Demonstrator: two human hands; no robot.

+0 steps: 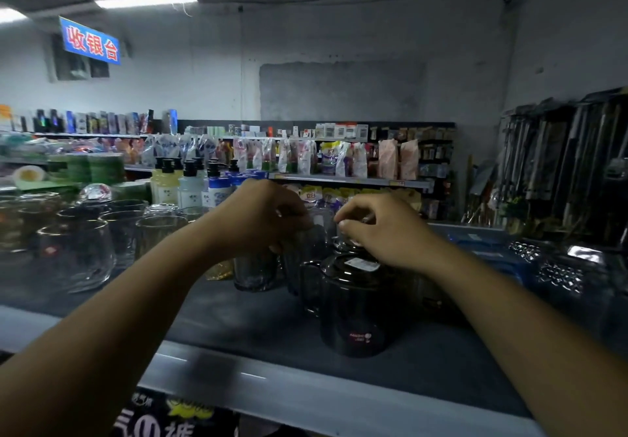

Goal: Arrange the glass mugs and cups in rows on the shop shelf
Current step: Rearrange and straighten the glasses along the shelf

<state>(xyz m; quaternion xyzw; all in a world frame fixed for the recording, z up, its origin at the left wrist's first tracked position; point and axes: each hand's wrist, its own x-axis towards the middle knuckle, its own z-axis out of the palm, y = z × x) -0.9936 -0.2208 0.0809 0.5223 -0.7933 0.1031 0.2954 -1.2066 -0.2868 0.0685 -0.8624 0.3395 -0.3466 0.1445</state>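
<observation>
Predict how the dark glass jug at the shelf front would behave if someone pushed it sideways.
The dark glass jug looks wide-based, so it would probably slide rather than tip. Being glass, it is likely heavy and breakable. It stands near the shelf edge, so a push forward risks a fall.

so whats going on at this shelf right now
A person is sorting glassware on a shop shelf. The left hand closes around the top of a clear glass cup; the right hand rests its fingers on the lid of a dark jug. More glasses stand in rows to the left.
</observation>
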